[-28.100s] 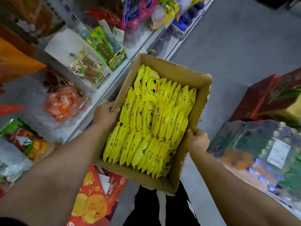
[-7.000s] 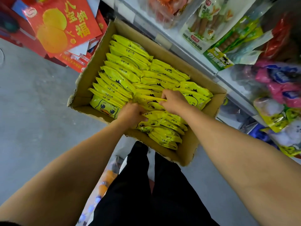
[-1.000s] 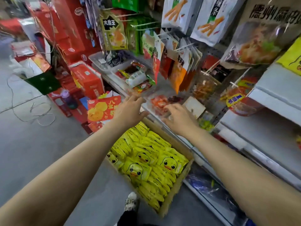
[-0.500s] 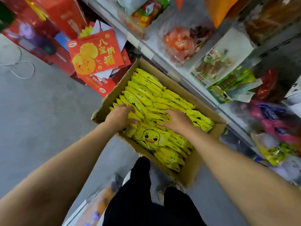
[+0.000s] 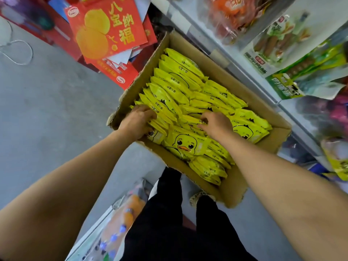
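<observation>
An open cardboard box (image 5: 233,187) sits on the grey floor against the shelf base, packed with rows of yellow duck-face snack packets (image 5: 178,87). One packet (image 5: 185,144) lies flat on top, showing its duck face. My left hand (image 5: 138,123) is at the box's near-left corner, its fingers curled round a bunch of upright packets. My right hand (image 5: 216,124) is in the middle of the box, with fingers and thumb dug in among the packets and pinching some; its fingertips are partly hidden.
Red gift boxes (image 5: 107,29) lean beyond the box at upper left. A white shelf (image 5: 235,66) with bagged snacks (image 5: 278,40) runs along the right. A shrink-wrapped pack of drink bottles (image 5: 120,219) lies by my black-trousered legs (image 5: 165,223). A white cable (image 5: 18,51) loops on the floor.
A second ago both hands were raised towards the shelf, open. They have come down into the box and now hold packets; the view has tilted down onto the box.
</observation>
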Motion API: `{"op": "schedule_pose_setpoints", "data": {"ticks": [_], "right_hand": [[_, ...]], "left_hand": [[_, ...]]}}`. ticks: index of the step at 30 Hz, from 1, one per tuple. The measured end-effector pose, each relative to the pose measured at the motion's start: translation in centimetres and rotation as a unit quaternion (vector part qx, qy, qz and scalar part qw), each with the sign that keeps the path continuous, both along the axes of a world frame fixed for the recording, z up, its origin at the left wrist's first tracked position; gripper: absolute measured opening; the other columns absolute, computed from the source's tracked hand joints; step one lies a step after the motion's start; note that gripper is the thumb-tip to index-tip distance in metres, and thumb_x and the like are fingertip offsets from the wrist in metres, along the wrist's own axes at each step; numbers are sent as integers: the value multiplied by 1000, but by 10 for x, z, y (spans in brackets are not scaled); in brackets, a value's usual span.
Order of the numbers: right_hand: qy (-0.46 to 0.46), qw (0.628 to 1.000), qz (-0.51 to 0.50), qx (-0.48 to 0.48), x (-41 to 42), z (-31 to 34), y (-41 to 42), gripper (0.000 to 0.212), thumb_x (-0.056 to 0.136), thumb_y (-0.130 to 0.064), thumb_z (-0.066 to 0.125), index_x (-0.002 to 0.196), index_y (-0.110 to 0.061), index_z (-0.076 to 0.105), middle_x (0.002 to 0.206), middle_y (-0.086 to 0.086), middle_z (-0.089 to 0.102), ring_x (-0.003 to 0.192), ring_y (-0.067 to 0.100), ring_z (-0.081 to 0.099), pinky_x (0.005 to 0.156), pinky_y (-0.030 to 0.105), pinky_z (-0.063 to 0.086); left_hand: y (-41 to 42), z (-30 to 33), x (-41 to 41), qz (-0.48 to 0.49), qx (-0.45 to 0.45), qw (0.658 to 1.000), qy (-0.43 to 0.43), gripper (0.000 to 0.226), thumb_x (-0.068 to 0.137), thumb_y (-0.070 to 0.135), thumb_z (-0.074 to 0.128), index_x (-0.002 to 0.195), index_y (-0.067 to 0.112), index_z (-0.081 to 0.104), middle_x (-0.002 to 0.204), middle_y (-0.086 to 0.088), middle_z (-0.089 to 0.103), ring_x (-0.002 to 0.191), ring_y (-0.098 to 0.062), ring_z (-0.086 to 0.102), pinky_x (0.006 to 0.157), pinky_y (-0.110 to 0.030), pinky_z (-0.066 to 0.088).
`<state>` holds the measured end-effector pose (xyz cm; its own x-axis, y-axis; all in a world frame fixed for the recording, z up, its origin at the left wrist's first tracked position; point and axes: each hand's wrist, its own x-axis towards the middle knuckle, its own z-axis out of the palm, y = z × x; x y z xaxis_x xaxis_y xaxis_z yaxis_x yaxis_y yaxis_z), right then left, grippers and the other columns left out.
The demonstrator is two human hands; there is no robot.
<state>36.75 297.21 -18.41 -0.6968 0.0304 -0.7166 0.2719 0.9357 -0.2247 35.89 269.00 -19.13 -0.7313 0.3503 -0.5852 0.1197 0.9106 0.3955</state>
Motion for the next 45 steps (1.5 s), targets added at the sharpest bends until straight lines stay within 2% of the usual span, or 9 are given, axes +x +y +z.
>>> {"op": "schedule_pose_setpoints", "data": {"ticks": [4,10,14,20,25,31,36,42,45], "right_hand": [[7,1000,-5,-15,0,3,4,39,89,-39,68,122,-19,67,119,12,67,111,32,61,84,34,49],[7,998,-10,-69,5,22,28,36,94,-45,58,118,-19,63,112,13,67,104,35,60,70,30,36],[38,995,-33,-90,12,45,47,41,98,-46,51,129,-20,56,122,15,64,110,35,58,72,30,35],[104,986,-84,-99,34,94,81,48,100,-47,45,136,-15,50,134,16,58,121,37,54,93,43,47],[172,963,-146,-149,68,146,133,32,98,-42,54,93,-12,65,90,9,66,88,25,62,74,29,47],[247,899,-247,-263,133,219,206,22,79,-41,79,81,-24,64,78,-10,69,64,-3,64,61,20,51],[332,856,-283,-277,183,282,267,24,74,-30,84,89,-22,66,86,-3,73,79,16,70,72,31,56],[439,807,-303,-253,230,344,328,28,77,-34,81,97,-18,67,87,-1,72,73,12,67,67,30,52],[472,783,-309,-261,241,374,352,34,76,-32,82,103,-16,68,94,0,73,81,15,69,72,31,54]], "left_hand": [[3,2,-3,26,1,999,32,26,74,9,77,98,16,69,111,-4,62,112,-29,50,91,-41,46],[17,31,-11,-3,-58,997,60,29,79,44,73,103,28,69,109,6,65,114,-24,44,88,-38,34],[39,60,-6,78,55,995,-44,26,82,33,74,98,14,68,94,-5,65,94,-23,57,81,-33,43],[94,117,14,76,142,983,-87,20,87,36,69,75,31,54,71,0,55,65,-12,47,64,-30,38],[157,172,43,94,191,976,-38,18,95,36,59,85,21,54,46,9,37,40,-5,29,42,-21,26],[236,232,88,76,198,976,50,19,100,37,48,97,19,55,83,4,56,79,-13,51,71,-25,39],[286,270,121,116,248,959,-69,67,76,76,54,103,16,68,103,-7,73,101,-28,68,96,-47,51],[353,335,164,114,318,894,-292,48,80,33,70,119,5,65,112,-19,69,92,-30,70,86,-47,56],[378,365,173,62,326,894,-301,46,79,12,73,123,2,60,121,-24,64,100,-34,67,93,-53,51]]}}
